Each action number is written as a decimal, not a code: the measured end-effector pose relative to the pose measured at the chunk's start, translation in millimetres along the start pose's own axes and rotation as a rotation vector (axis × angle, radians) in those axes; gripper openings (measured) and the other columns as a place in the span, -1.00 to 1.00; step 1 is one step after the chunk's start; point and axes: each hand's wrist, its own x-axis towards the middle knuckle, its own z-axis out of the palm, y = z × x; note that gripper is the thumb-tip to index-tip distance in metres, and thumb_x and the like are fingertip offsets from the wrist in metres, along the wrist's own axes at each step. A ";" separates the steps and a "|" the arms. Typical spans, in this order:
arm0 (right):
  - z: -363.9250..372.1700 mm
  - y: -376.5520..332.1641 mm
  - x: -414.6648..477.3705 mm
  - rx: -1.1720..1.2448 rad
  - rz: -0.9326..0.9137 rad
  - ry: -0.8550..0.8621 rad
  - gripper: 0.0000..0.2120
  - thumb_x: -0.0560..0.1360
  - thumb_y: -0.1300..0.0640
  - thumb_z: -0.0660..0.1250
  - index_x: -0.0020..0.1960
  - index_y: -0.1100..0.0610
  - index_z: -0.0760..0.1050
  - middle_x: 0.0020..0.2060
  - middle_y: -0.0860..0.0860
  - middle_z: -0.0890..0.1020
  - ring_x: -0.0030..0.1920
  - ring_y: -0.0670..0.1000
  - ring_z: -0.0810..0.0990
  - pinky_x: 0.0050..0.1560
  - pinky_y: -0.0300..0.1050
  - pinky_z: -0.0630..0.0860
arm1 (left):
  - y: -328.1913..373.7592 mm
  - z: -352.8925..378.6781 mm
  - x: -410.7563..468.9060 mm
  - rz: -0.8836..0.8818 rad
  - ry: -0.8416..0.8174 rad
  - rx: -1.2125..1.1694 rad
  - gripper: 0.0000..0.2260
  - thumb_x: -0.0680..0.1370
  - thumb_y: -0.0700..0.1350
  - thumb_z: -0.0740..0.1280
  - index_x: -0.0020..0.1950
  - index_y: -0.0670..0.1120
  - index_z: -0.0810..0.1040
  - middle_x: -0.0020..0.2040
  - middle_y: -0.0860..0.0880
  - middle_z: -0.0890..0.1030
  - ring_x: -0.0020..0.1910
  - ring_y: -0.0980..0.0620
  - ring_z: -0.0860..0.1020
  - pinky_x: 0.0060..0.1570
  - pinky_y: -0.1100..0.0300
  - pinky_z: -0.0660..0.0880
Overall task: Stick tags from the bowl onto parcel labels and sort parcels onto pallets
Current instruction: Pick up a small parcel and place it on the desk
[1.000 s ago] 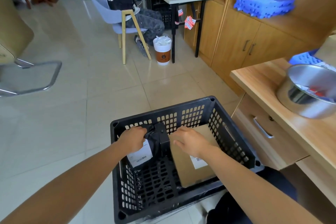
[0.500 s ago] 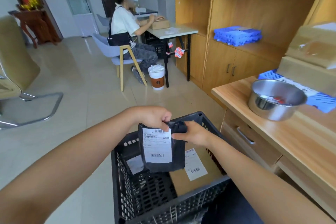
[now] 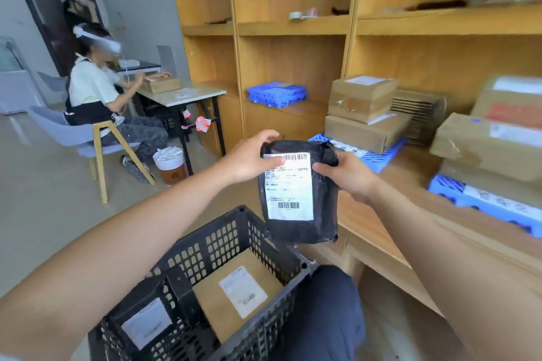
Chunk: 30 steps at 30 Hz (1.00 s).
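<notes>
I hold a black plastic parcel (image 3: 302, 214) with a white printed label upright in the air above the crate and in front of the wooden counter. My left hand (image 3: 249, 157) grips its top left corner, thumb on the label. My right hand (image 3: 344, 173) grips its upper right edge. Below, a black slatted crate (image 3: 223, 243) holds a brown cardboard parcel (image 3: 223, 302) with a white label and a dark parcel (image 3: 143, 325) with a label. The tag bowl is out of view.
The wooden counter (image 3: 366, 214) on the right carries blue pallets (image 3: 484, 202) (image 3: 378, 155) with stacked cardboard boxes (image 3: 363, 108). Another blue pallet (image 3: 277, 94) lies on a lower shelf. A person sits at a small table (image 3: 187, 97) at the back left, beside a bin (image 3: 171, 164).
Both hands lifted the black parcel out of the crate and raised it toward the counter. My view swung up and right, and the steel bowl left the frame.
</notes>
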 end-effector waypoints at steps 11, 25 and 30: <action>-164.7 64.2 -76.0 0.197 0.249 0.442 -0.94 0.59 0.18 0.37 0.04 0.12 0.61 -0.09 0.09 0.74 -0.12 0.04 0.70 -0.07 0.09 0.67 | 114.3 150.6 120.8 0.107 -0.296 -0.522 -0.38 0.44 0.21 0.45 0.43 0.03 0.39 0.16 0.08 0.68 0.11 0.08 0.66 0.24 -0.09 0.55; -264.2 189.5 -105.2 -0.101 0.633 0.560 -0.83 0.53 0.09 0.40 0.04 0.17 0.55 -0.15 0.02 0.59 -0.09 0.05 0.58 -0.21 -0.10 0.57 | 192.9 323.0 175.4 0.027 -0.605 -0.448 -0.71 0.50 -0.04 0.47 0.19 0.03 0.54 0.06 0.00 0.69 0.07 -0.01 0.66 0.19 -0.03 0.57; -280.4 218.3 -109.5 -0.380 0.604 0.506 -0.70 0.48 0.11 0.43 0.17 0.16 0.53 0.00 0.08 0.61 0.03 0.11 0.56 -0.14 -0.11 0.52 | 202.6 356.9 190.7 0.047 -0.705 -0.289 -0.62 0.48 -0.02 0.46 0.26 0.03 0.47 0.13 0.01 0.62 0.13 0.02 0.59 0.22 0.07 0.50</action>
